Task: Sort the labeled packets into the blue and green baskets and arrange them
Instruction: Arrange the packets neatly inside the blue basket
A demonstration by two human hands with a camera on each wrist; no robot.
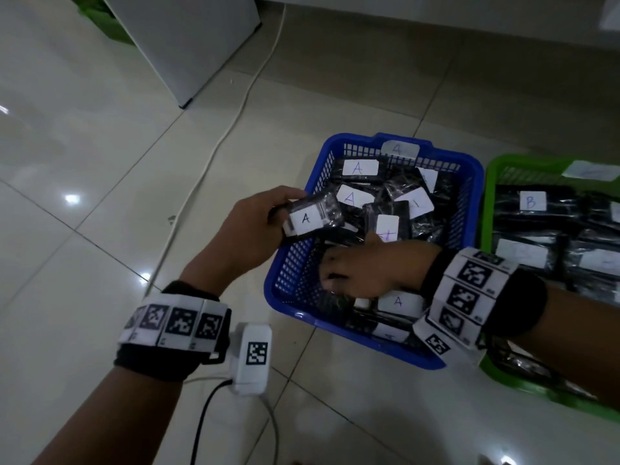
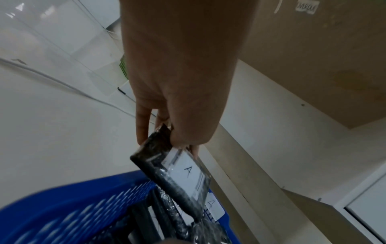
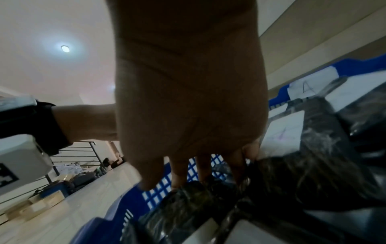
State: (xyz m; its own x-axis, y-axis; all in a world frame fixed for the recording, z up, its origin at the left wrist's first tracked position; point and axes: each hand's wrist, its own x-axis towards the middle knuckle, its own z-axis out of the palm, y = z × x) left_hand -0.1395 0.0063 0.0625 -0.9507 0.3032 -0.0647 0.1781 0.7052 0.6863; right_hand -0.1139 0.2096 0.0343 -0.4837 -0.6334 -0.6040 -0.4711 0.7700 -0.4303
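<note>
The blue basket (image 1: 466,169) stands on the floor, its right wall just beside the green basket (image 1: 490,172); it holds a loose pile of A-labelled packets, while the green basket holds B-labelled ones.

The right hand (image 1: 365,268) reaches into the near left corner of the blue basket, fingers extended onto the packets; no packet is grasped.

The left hand (image 1: 255,223) pinches one A packet (image 1: 313,218) by its end, over the basket's left rim.

Handling: the packet appears light and fairly stiff, with slick, crinkly film wrap. Grip by the short end or both long edges; a flat-face hold is likely to slip.
</note>
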